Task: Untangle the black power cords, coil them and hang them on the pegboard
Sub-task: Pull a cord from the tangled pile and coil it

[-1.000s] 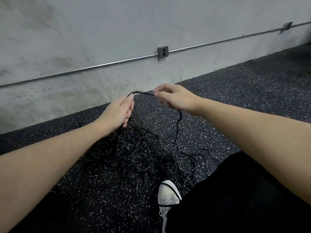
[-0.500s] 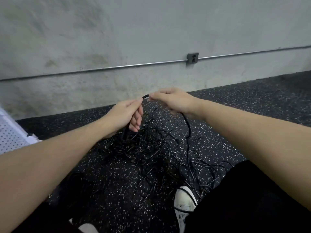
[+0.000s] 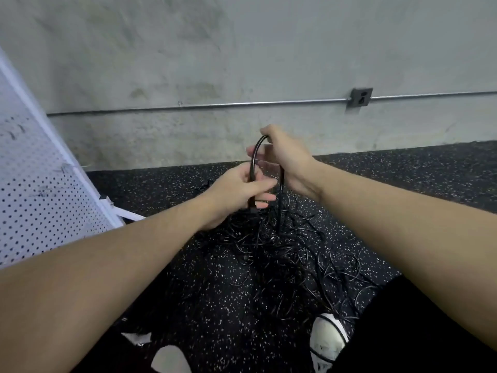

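Note:
A tangled heap of black power cords (image 3: 285, 249) lies on the speckled black floor in front of me. One cord (image 3: 254, 157) rises from the heap and bends into an upright loop between my hands. My right hand (image 3: 286, 157) grips the top of that loop, with one strand hanging down beside its wrist. My left hand (image 3: 239, 189) holds the loop's lower left side, fingers curled around it. The white pegboard (image 3: 35, 189) leans at the left edge of the head view.
A grey concrete wall with a metal conduit (image 3: 204, 105) and an outlet box (image 3: 361, 97) runs behind the heap. My white shoes (image 3: 326, 337) stand at the bottom, the right one touching stray cords. Dark trousers fill the lower right.
The cord between my hands went from a short horizontal span to a tall upright loop. My right hand rose, my left dropped below it. The view swung left and the pegboard came in.

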